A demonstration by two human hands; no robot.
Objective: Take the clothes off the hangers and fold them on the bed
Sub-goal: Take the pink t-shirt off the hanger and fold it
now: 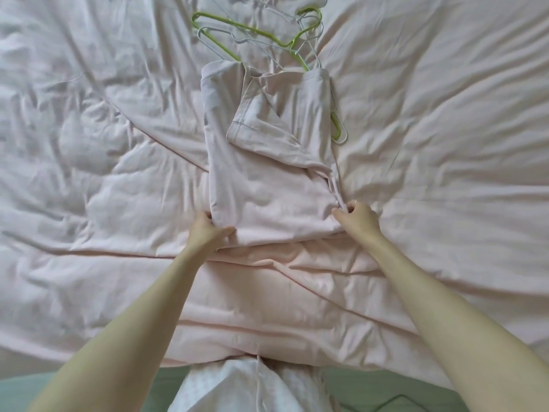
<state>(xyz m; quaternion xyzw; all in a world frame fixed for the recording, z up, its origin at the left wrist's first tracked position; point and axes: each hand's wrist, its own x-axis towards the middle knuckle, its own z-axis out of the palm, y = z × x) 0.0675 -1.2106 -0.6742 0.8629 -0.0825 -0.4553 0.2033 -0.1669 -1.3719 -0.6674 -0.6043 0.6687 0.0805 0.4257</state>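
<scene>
A pale pink garment (267, 173) lies lengthwise on the bed (104, 144), its sides folded in and one flap turned over near the top. My left hand (206, 230) grips its near left corner, thumb on top of the fabric. At the near right corner my right hand (358, 217) pinches the bunched edge. A pile of empty hangers, green (252, 31) and grey-white (219, 35), lies just beyond the garment's far end, partly under it.
The bed is covered by a rumpled pale pink duvet (445, 144) with a fold across its near part. A green hanger end (337, 126) sticks out at the garment's right side. A mint-green sheet edge (59, 382) and my white clothing (252, 388) show at the bottom.
</scene>
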